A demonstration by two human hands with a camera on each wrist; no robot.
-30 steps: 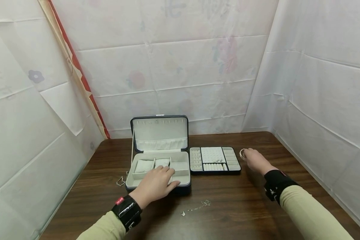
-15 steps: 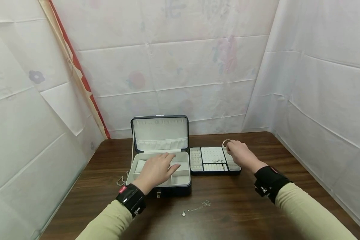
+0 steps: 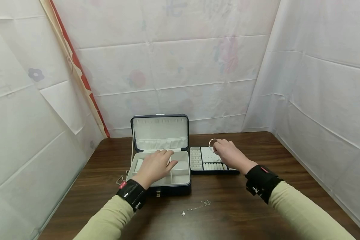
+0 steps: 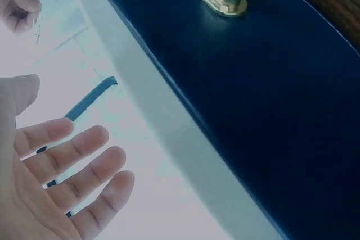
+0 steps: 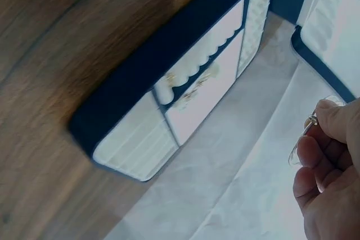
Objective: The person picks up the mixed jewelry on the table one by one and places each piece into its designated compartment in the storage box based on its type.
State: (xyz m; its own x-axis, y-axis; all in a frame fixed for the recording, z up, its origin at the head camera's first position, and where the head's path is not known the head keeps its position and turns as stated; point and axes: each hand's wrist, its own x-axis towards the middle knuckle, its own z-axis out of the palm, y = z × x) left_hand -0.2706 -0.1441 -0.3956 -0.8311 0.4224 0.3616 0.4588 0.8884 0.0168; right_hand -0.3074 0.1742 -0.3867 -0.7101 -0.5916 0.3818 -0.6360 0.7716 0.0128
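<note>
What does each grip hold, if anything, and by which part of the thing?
The right-hand grip pinches a thin, bangle-like hoop by one side of its ring. The left-hand grip holds nothing.

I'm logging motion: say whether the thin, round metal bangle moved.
Yes: the bangle moved left, from right of the rectangular navy-and-white tray toward its middle.

There are one jewellery box [image 3: 174,190], one tray [image 3: 215,172], one bangle [image 3: 210,142], at least two chains [image 3: 206,202] [image 3: 119,181] and two wristbands [image 3: 131,194] [image 3: 262,181].
</note>
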